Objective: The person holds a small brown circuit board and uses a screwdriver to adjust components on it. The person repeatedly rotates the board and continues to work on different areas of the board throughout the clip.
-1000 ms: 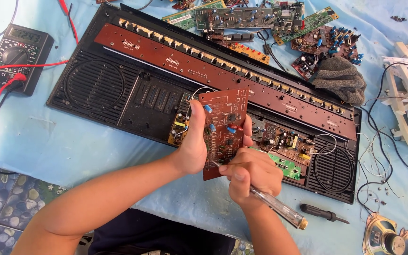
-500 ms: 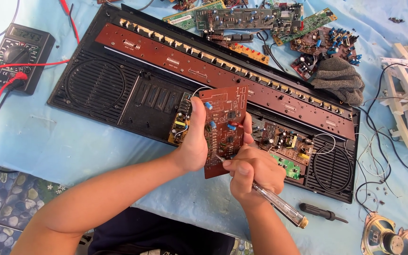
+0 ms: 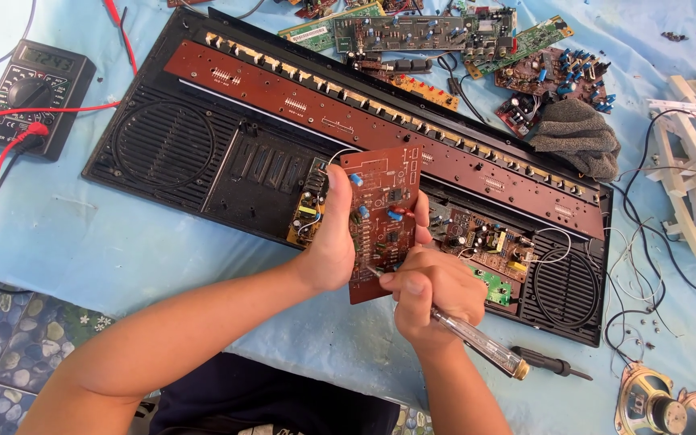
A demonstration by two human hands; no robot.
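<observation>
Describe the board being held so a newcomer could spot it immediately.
Start at the long black keyboard casing lying opened on the blue cloth. Over its middle, the left hand holds up a reddish-brown rectangular circuit board. Unlike the boards lying flat nearby, it is lifted and probed with a clear-handled screwdriver.

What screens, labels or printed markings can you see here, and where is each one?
Multimeter: far left on the blue cloth, black, small grey display, round dial.
Long brown board: across the black casing, white printed markings.
Brown circuit board: held in the left hand, white markings.
</observation>
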